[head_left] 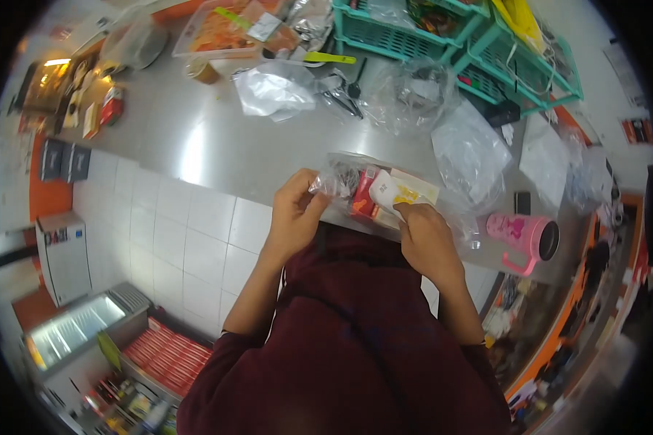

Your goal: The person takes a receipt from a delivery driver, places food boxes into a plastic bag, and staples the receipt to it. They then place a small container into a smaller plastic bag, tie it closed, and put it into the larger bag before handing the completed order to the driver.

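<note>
At the counter's front edge lies a clear plastic bag point(331, 180), its side pinched between the thumb and fingers of my left hand point(296, 205). My right hand point(428, 233) grips a white packet with yellow print point(386, 191), its fingertips on the yellow part. The packet lies over a red carton point(363, 194) and a cream-coloured carton point(421, 187), at the bag's opening. Part of the packet is hidden under my right fingers.
On the steel counter point(218, 148) lie more clear bags point(471, 156), a white sheet point(276, 88) and black tongs point(345, 94). A pink tumbler point(511, 230) rests at the right. Teal baskets point(399, 40) and a tub of orange food point(221, 32) stand behind.
</note>
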`<state>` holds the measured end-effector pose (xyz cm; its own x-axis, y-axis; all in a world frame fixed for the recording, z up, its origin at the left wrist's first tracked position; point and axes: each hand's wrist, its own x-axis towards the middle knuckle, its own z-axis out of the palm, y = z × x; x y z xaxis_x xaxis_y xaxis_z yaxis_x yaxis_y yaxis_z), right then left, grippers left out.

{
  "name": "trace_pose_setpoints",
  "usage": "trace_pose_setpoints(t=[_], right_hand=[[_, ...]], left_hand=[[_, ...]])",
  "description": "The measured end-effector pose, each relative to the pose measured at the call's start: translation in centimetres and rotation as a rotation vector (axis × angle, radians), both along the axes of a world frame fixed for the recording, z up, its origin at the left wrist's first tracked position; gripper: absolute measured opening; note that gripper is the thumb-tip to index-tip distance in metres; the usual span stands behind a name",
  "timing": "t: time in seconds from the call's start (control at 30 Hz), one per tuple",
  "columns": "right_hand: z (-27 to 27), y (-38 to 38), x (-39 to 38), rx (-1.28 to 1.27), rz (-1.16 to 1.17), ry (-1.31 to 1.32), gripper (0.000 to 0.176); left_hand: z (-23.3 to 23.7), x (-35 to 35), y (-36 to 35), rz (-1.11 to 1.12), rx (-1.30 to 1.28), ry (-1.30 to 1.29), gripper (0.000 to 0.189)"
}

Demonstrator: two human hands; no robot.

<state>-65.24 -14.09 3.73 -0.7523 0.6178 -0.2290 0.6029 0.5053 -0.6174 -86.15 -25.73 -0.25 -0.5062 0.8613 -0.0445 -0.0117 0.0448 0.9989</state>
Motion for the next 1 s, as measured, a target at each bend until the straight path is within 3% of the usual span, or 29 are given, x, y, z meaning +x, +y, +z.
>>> trace_pose_setpoints(t=[0.03, 0.17, 0.2, 0.27, 0.3, 0.4, 0.47, 0.57, 0.6, 0.67, 0.7, 0.8, 0.9, 1.0], right_hand=[[0.0, -0.3, -0.4, 0.028, -0.018, -0.051, 0.028], [-2.1, -1.2, -4.4, -0.331, -0.083, 0.137, 0.030], [-3.5, -1.4, -5.5, -0.442, -0.189, 0.144, 0.031], [-5.7, -1.7, -7.5, -0.663, -0.396, 0.167, 0.036], [-6.9, -2.2, -7.5, -0.558, -0.405, 0.139, 0.037], [-8.3, -3.6, -7.1, -0.314, -0.441, 0.116, 0.041], [-7.6, -4.0, -6.9, -0.237, -0.476, 0.214, 0.042], [-7.5, -3.3, -6.0, -0.545, -0.703, 0.488, 0.047], [-7.4, -3.1, -5.0, -0.471, -0.756, 0.410, 0.046], [-6.1, -2.8, -3.8, -0.331, -0.859, 0.255, 0.046], [-4.1, -2.8, -3.3, -0.392, -0.938, 0.073, 0.043], [-3.9, -2.9, -2.8, -0.093, -0.950, 0.063, 0.042], [-6.3, -2.0, -1.8, -0.094, -0.836, 0.368, 0.047], [-5.6, -1.5, -1.5, -0.542, -0.819, 0.633, 0.049]], left_hand=[[-0.1, -0.5, -0.1, -0.031, -0.025, -0.041, 0.004], [1.9, -3.2, -0.2, -0.328, -0.151, -0.136, 0.012], [2.2, -4.0, -0.1, -0.412, -0.204, -0.159, 0.013], [0.1, -5.0, 0.0, -0.435, -0.044, -0.252, 0.017], [-0.7, -5.4, -0.1, -0.438, 0.031, -0.310, 0.019], [0.7, -4.3, 0.3, -0.295, 0.044, -0.868, 0.024], [0.2, -3.9, 0.2, -0.343, -0.036, -0.554, 0.034], [0.2, -3.0, 1.3, -0.376, -0.087, -0.214, 0.042], [0.4, -2.8, 2.0, -0.375, -0.090, -0.121, 0.044], [1.6, -3.4, 3.3, -0.590, -0.223, -0.097, 0.043], [2.0, -3.6, 3.7, -0.698, -0.291, -0.083, 0.043], [2.1, -3.2, 4.3, -0.727, -0.306, -0.141, 0.034], [1.3, -3.1, 4.9, -0.866, -0.222, -0.035, 0.040], [0.3, -1.3, 4.7, -0.736, -0.264, -0.134, 0.045]])
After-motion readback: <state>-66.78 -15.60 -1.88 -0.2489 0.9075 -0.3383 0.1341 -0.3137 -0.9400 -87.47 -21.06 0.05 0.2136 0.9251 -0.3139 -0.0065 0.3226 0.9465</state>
